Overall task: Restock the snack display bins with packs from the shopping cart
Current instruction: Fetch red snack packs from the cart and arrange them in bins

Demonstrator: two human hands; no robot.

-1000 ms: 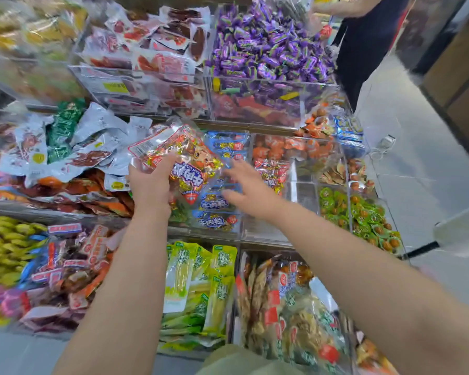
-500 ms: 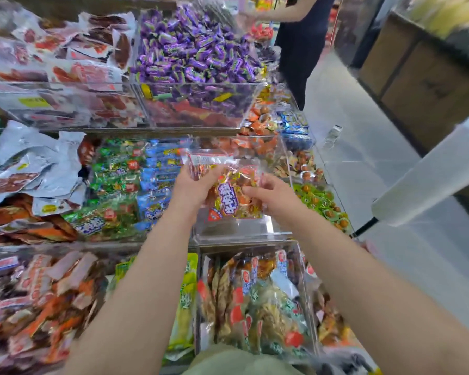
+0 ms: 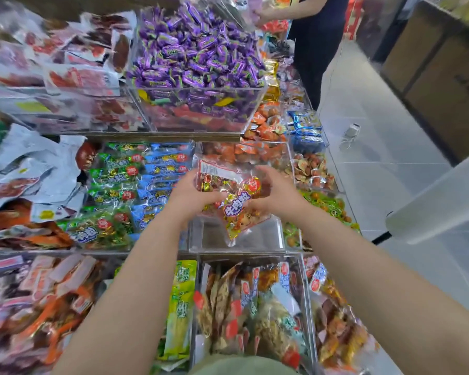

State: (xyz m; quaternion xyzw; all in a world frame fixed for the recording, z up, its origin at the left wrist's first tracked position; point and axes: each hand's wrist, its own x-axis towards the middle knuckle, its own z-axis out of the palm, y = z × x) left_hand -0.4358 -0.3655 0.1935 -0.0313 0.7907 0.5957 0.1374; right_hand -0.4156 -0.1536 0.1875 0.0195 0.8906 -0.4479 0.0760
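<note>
so both hands are on the same snack pack [image 3: 232,185] right now. My left hand [image 3: 191,194] has its fingers curled round the pack's left edge, and my right hand [image 3: 278,194] is wrapped round the right side the same way, so it's gripped from both ends with the plastic bunched up a bit in between. The pack is see-through with red and gold wrapped pieces inside, plus a white barcode label on the upper left corner. It's tilted, with the bottom corner pointing down toward the see-through bin [image 3: 236,246] in the middle row of the display. I honestly can't tell if that corner is touching the bin or just hanging above it. Just left of that bin are the blue packs [image 3: 164,169], and further left the green packs [image 3: 111,182], all piled flat. Right behind my hands there's a heap of orange-wrapped snacks [image 3: 266,123], and on the top tier above those a big bin of purple candies [image 3: 198,58]. In the row closest to me, between my forearms, there are yellow-green packs [image 3: 180,307] standing on end next to a bin of mixed brown and red bags [image 3: 249,307]. Off to my right a roll of plastic bags [image 3: 439,196] sticks into view over the floor, and another person [image 3: 318,44] in dark clothes is at the far end of the display with a hand over the bins.
</note>
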